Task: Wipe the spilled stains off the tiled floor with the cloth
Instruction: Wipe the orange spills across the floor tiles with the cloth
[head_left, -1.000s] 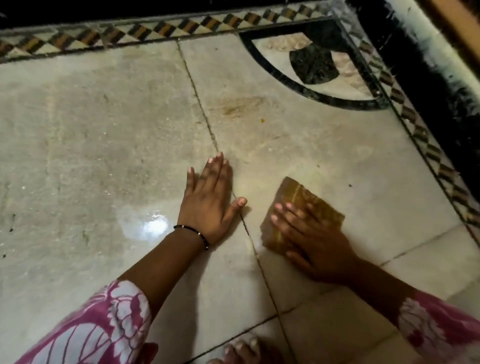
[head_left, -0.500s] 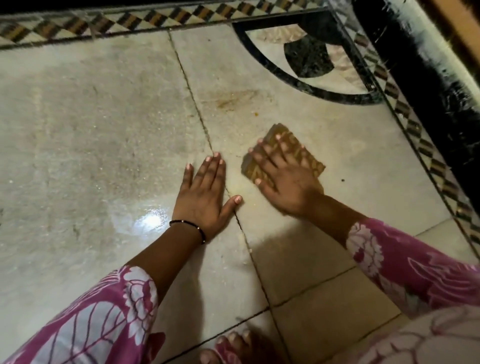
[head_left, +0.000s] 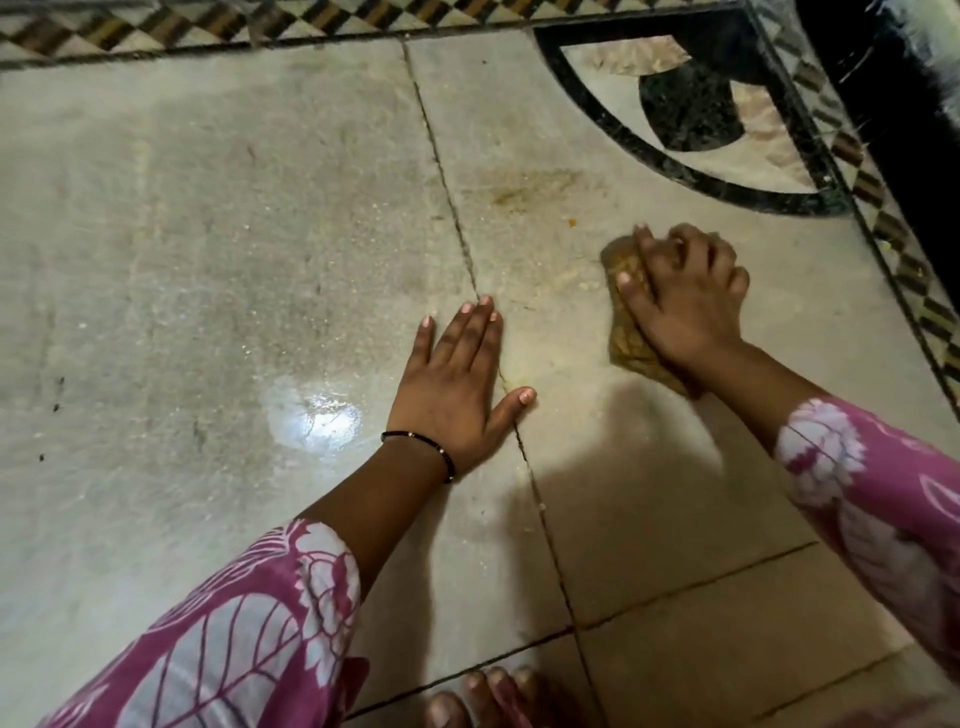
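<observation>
Glossy pale grey tiled floor (head_left: 218, 218) with dark grout lines, checkered mosaic border (head_left: 156, 26), brownish smeared stain (head_left: 524, 189), left hand (head_left: 457, 379) flat, fingers spread, right hand (head_left: 685, 301) curled, gripping crumpled mustard-brown cloth (head_left: 626, 332) below the stain

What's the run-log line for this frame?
right hand: presses cloth | left hand: flat on floor | stain: unwiped

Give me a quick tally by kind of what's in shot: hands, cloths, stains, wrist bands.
Hands: 2, the left hand flat on the floor and the right hand on the cloth
Cloth: 1
Brownish stain: 1
Black wrist band: 1
Total: 5
</observation>
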